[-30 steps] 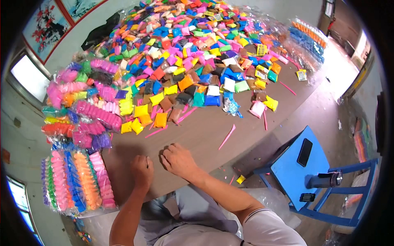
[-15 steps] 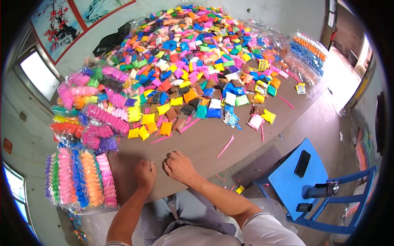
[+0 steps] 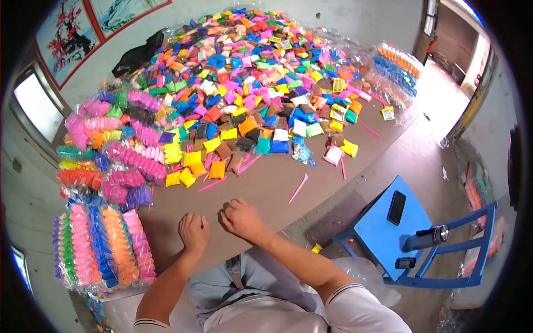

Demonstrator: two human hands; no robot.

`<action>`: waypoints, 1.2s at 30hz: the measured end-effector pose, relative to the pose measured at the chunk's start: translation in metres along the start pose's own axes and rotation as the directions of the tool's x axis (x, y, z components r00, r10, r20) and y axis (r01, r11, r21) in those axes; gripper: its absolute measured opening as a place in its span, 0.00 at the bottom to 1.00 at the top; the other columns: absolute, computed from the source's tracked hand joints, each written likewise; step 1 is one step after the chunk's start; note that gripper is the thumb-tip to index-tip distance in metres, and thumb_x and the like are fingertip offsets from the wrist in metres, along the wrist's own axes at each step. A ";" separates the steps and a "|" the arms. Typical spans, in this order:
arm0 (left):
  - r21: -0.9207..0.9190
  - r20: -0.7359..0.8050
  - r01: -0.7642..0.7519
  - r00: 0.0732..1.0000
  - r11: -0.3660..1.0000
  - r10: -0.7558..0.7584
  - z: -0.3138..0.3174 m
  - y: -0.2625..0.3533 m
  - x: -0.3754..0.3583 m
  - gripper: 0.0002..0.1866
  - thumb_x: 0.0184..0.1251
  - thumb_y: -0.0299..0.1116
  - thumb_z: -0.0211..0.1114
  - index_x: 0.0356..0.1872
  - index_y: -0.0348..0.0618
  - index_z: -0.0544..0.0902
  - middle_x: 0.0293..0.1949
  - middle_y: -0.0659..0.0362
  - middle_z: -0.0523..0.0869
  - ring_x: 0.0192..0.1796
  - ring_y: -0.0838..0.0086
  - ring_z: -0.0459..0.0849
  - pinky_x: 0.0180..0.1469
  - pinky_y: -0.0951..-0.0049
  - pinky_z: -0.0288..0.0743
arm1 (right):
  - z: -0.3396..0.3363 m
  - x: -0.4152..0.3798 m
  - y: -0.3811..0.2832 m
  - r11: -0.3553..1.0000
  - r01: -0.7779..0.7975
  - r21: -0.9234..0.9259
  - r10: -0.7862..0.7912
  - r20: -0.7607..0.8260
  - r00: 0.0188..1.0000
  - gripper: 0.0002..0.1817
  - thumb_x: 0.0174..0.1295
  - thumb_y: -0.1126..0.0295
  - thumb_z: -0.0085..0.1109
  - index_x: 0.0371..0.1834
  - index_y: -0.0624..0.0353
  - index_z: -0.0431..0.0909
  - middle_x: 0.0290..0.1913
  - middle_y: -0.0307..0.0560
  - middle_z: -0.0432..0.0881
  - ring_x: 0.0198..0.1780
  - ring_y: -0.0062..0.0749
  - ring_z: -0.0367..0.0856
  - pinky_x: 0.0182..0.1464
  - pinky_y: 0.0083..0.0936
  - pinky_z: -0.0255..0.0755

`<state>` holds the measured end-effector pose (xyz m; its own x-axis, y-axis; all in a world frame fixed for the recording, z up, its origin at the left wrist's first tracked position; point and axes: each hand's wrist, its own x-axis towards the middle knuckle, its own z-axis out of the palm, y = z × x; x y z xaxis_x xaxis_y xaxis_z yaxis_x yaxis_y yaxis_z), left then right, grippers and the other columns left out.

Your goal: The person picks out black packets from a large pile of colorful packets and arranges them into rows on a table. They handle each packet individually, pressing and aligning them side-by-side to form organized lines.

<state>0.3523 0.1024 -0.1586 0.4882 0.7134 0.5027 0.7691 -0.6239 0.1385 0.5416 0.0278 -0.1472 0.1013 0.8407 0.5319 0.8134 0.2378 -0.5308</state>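
Left hand (image 3: 194, 230), right hand (image 3: 242, 218) curled inward at table (image 3: 261, 191), contents hidden. Orange packet (image 3: 217, 170) beyond, right hand nearer.

small packets (image 3: 229, 134) are wrapped in glossy, crinkled plastic film, and the bundles at left (image 3: 114, 244) are sleeved in clear, shiny, wrinkled plastic; the tabletop (image 3: 250, 188) is finished smooth and matt, and thin pink strips (image 3: 298, 188) are seen as smooth, plastic-looking. the chair (image 3: 372, 233) is coated in smooth blue paint, material underneath not readable, while the phone (image 3: 396, 207) is faced in glossy, glass-like black and the flask (image 3: 425, 238) is topped with shiny, metal-looking trim. the shirt (image 3: 361, 311) and trousers (image 3: 210, 288) are made of matt cloth, and the wall (image 3: 366, 22) is finished matt.
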 end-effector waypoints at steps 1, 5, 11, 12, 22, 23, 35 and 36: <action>-0.003 0.010 -0.002 1.000 1.000 0.002 -0.001 -0.002 0.000 0.08 0.58 0.29 0.66 0.24 0.40 0.76 0.30 0.50 0.78 0.38 0.51 0.78 0.42 0.50 0.71 | 0.002 0.000 0.000 1.000 -0.011 -0.017 0.011 0.005 1.000 0.10 0.63 0.65 0.60 0.28 0.59 0.79 0.35 0.47 0.78 0.43 0.43 0.77 0.38 0.38 0.77; -0.078 -0.007 -0.012 1.000 0.997 0.012 0.001 -0.005 -0.002 0.09 0.58 0.31 0.66 0.24 0.41 0.76 0.30 0.51 0.78 0.39 0.52 0.79 0.44 0.51 0.72 | 0.005 0.006 0.005 0.995 -0.084 0.057 0.089 -0.104 0.991 0.07 0.61 0.68 0.60 0.31 0.60 0.76 0.35 0.53 0.77 0.43 0.51 0.76 0.42 0.44 0.74; -0.178 -0.006 -0.019 1.000 0.984 0.018 -0.010 0.001 -0.004 0.09 0.60 0.33 0.66 0.25 0.41 0.78 0.30 0.51 0.81 0.39 0.53 0.80 0.47 0.51 0.72 | -0.011 0.087 0.062 0.964 -0.105 -0.243 0.012 -0.354 0.935 0.13 0.53 0.76 0.61 0.43 0.60 0.76 0.41 0.55 0.79 0.47 0.55 0.75 0.50 0.46 0.70; -0.224 -0.008 -0.021 1.000 0.974 0.020 -0.013 0.001 -0.004 0.10 0.61 0.34 0.66 0.25 0.40 0.79 0.30 0.51 0.81 0.39 0.53 0.80 0.47 0.51 0.72 | -0.017 0.101 0.068 0.953 -0.143 -0.267 0.029 -0.391 0.920 0.16 0.51 0.77 0.61 0.45 0.61 0.76 0.41 0.55 0.79 0.48 0.54 0.76 0.51 0.45 0.70; -0.560 0.033 0.168 0.983 0.811 -0.180 -0.019 -0.010 -0.004 0.15 0.67 0.32 0.63 0.21 0.36 0.75 0.22 0.49 0.77 0.28 0.54 0.76 0.35 0.57 0.69 | 0.007 0.139 0.134 0.807 -0.281 -0.519 0.141 -0.293 0.946 0.13 0.56 0.75 0.57 0.46 0.61 0.79 0.42 0.54 0.82 0.49 0.54 0.78 0.52 0.43 0.74; -0.587 0.059 0.211 0.974 0.782 -0.219 -0.018 -0.011 -0.003 0.16 0.69 0.33 0.62 0.22 0.35 0.75 0.21 0.51 0.77 0.28 0.58 0.75 0.34 0.60 0.69 | 0.008 0.140 0.137 0.802 -0.296 -0.519 0.148 -0.307 0.940 0.12 0.57 0.74 0.57 0.44 0.61 0.80 0.41 0.55 0.83 0.49 0.55 0.78 0.52 0.44 0.73; -0.910 0.266 0.366 0.875 0.193 -0.406 -0.026 -0.021 -0.006 0.18 0.79 0.41 0.55 0.32 0.36 0.77 0.26 0.63 0.76 0.30 0.78 0.72 0.33 0.72 0.67 | 0.071 0.058 -0.046 0.234 -0.551 0.801 0.351 0.459 0.816 0.10 0.72 0.65 0.58 0.46 0.60 0.80 0.31 0.33 0.80 0.30 0.15 0.75 0.32 0.17 0.70; -0.906 0.272 0.376 0.870 0.196 -0.411 -0.028 -0.023 -0.006 0.18 0.79 0.41 0.55 0.32 0.36 0.77 0.26 0.63 0.76 0.30 0.78 0.72 0.33 0.72 0.67 | 0.071 0.057 -0.040 0.215 -0.556 0.803 0.302 0.487 0.819 0.10 0.72 0.65 0.58 0.46 0.60 0.79 0.31 0.34 0.80 0.30 0.16 0.75 0.31 0.17 0.69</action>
<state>0.3200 0.1034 -0.1407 0.2209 0.9639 0.1484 -0.0396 -0.1432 0.9889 0.4739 0.1004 -0.1421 0.0499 0.9977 -0.0459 -0.3412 -0.0262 -0.9396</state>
